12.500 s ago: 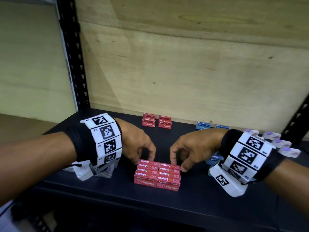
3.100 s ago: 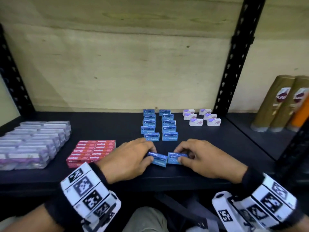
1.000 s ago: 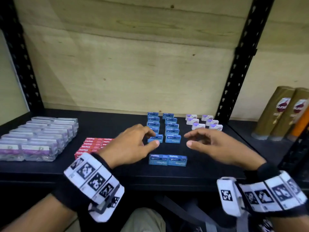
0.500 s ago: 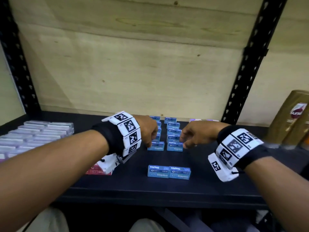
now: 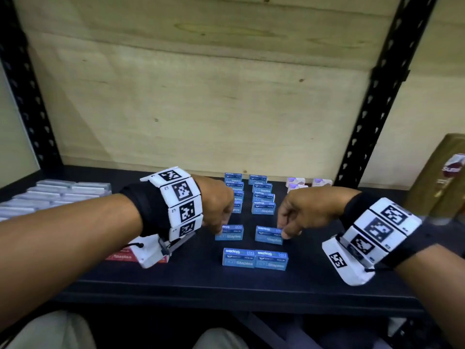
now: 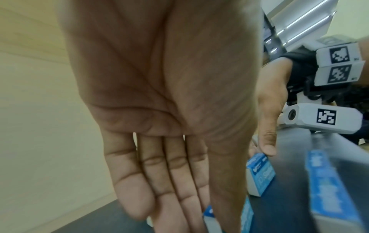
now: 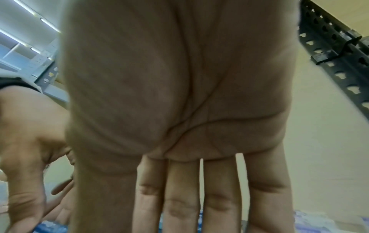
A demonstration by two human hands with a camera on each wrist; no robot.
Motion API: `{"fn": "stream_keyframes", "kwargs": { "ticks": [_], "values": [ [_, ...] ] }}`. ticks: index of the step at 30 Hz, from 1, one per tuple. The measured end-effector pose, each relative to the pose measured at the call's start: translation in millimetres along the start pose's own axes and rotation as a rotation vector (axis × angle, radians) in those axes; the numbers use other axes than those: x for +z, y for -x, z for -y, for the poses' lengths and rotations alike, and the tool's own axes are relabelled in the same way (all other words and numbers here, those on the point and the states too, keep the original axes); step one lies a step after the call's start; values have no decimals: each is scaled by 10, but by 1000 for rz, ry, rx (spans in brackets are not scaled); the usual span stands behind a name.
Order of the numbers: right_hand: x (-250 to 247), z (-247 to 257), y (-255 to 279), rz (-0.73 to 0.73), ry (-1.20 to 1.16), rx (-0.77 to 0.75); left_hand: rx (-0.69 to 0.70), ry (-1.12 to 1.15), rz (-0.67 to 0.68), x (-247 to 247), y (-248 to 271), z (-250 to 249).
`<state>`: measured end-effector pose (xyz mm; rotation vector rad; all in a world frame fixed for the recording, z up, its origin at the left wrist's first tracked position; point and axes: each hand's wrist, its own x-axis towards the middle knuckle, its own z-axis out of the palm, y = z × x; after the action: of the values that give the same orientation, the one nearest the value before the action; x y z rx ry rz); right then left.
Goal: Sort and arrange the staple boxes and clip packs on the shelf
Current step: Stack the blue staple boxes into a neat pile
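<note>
Blue staple boxes stand in two columns (image 5: 261,195) on the black shelf (image 5: 226,290). A pair of blue boxes (image 5: 254,258) lies side by side near the front edge. Just behind that pair, my left hand (image 5: 220,230) pinches a blue box (image 5: 230,234) at its left end. My right hand (image 5: 286,233) pinches another blue box (image 5: 266,235) at its right end. In the left wrist view my left fingers (image 6: 175,181) reach straight down onto a box, and the right thumb touches the other box (image 6: 259,173). White and purple clip packs (image 5: 297,183) sit at the back right.
Red staple boxes (image 5: 120,256) lie at the left, mostly hidden under my left wrist. Clear packs (image 5: 50,195) fill the shelf's far left. A brown bottle (image 5: 448,177) stands beyond the black upright (image 5: 372,109) at the right. A plywood wall backs the shelf.
Both hands have come from the columns' front boxes toward the shelf's front edge. One blue box under each hand now stands apart from its column, just behind the front pair.
</note>
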<state>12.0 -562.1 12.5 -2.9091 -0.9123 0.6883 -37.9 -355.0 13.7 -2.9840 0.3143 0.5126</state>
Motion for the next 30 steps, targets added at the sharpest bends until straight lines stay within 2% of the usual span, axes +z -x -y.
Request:
{"fn": "stream_keyframes", "kwargs": {
  "ticks": [8,26,30],
  "values": [
    [85,60,243,47,-31,-1,71,34,70,69,231,-53],
    [198,76,376,77,-89,-17,89,33,120,98,401,-131],
    [290,171,351,54,-29,-38,85,41,102,179,393,-219]
  ]
}}
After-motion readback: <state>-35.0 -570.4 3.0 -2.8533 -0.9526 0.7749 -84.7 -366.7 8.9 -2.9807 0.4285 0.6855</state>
